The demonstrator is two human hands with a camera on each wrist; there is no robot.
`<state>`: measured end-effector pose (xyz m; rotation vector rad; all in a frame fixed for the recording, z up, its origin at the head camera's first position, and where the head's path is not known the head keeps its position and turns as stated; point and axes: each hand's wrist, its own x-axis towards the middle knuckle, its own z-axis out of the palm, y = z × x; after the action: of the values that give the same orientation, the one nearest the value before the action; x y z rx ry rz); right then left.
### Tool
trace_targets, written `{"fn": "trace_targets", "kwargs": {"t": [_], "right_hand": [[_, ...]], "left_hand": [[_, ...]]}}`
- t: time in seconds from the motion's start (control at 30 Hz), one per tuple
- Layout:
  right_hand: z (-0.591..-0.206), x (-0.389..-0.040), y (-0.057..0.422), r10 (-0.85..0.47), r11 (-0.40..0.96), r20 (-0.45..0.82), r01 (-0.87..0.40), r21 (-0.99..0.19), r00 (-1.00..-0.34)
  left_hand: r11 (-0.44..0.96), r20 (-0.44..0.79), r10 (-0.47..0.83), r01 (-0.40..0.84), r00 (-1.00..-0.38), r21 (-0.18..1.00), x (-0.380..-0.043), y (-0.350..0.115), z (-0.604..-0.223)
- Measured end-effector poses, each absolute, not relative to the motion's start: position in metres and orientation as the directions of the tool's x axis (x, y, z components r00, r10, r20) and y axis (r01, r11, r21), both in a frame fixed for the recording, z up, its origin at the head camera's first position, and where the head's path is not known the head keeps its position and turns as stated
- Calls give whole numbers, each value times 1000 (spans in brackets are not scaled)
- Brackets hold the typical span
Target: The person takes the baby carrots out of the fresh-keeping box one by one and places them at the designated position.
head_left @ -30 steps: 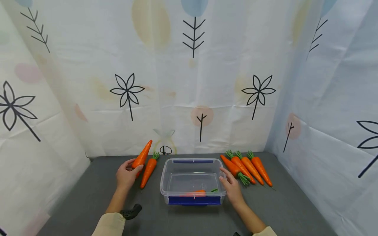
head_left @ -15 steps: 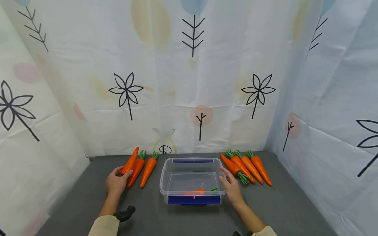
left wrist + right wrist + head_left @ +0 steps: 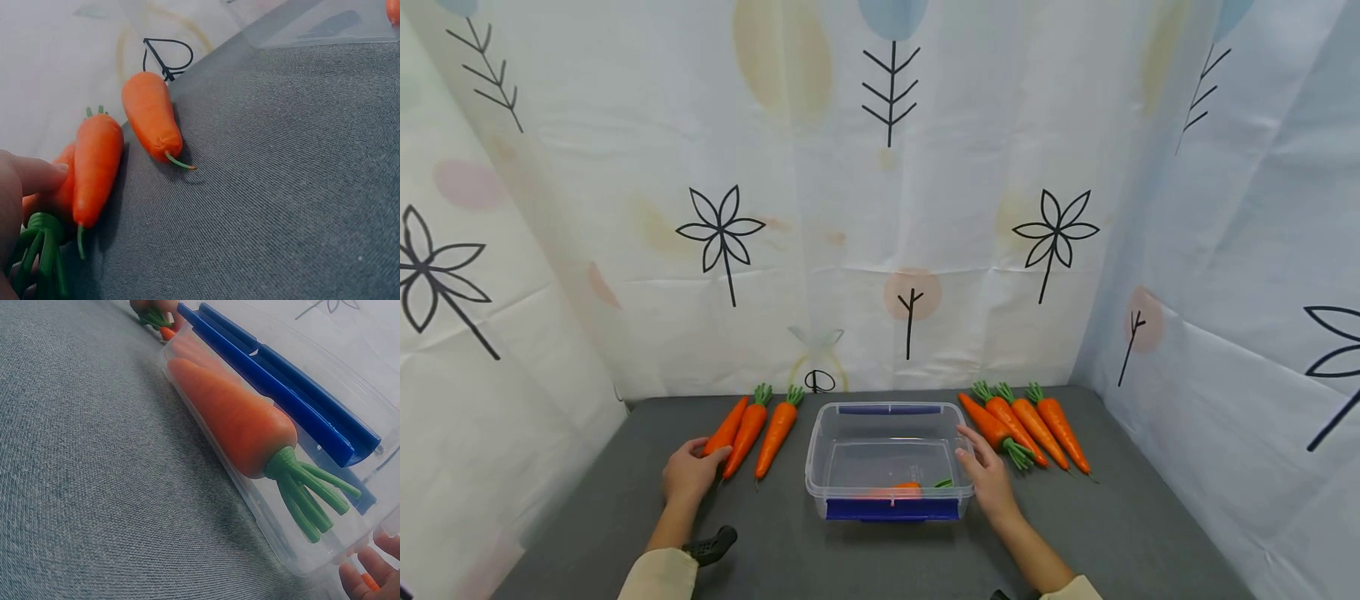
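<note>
My left hand (image 3: 688, 475) pinches an orange carrot (image 3: 727, 425) that lies leftmost on the table, tip pointing away. The left wrist view shows my thumb (image 3: 44, 175) on its side, its green top towards the palm. Right beside it lies a second carrot (image 3: 748, 432), and a third carrot (image 3: 777, 437) is a little further right, both with tops at the back. My right hand (image 3: 987, 475) rests against the right wall of a lidless clear plastic box (image 3: 812, 467), fingers loosely extended. Inside, along the front wall, lies one carrot (image 3: 231, 419) with a green top.
Right of the box several carrots (image 3: 1033, 425) lie side by side, one of them turned the other way. Blue latches (image 3: 892, 509) run along the box's front and back. The grey table (image 3: 880, 562) ends at a patterned white curtain (image 3: 970, 333).
My left hand has moved left, carrying its carrot over and lowering it beside the other two, uncovering the middle carrot. My right hand and the box have stayed in place.
</note>
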<state>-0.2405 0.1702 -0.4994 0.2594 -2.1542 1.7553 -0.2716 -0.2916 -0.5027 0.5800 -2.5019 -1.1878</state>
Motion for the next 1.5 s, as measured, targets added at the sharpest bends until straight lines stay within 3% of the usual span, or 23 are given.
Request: {"fn": "trace_targets", "kwargs": {"t": [0.4, 0.77, 1.1, 1.5], "right_hand": [[-502, -244, 172, 87, 203, 346, -324, -924, -934], [-504, -245, 173, 77, 195, 343, -324, -926, -936], [-503, -243, 171, 88, 216, 364, -339, -915, -927], [-503, -245, 172, 84, 194, 349, -328, -924, -933]], "left_hand": [[619, 0, -422, -288, -907, 731, -272, -293, -494], [704, 77, -427, -278, -901, 654, -274, -292, -489], [740, 262, -221, 13, -939, 672, -279, -271, -459], [617, 253, 26, 215, -967, 757, -283, -225, -416]]}}
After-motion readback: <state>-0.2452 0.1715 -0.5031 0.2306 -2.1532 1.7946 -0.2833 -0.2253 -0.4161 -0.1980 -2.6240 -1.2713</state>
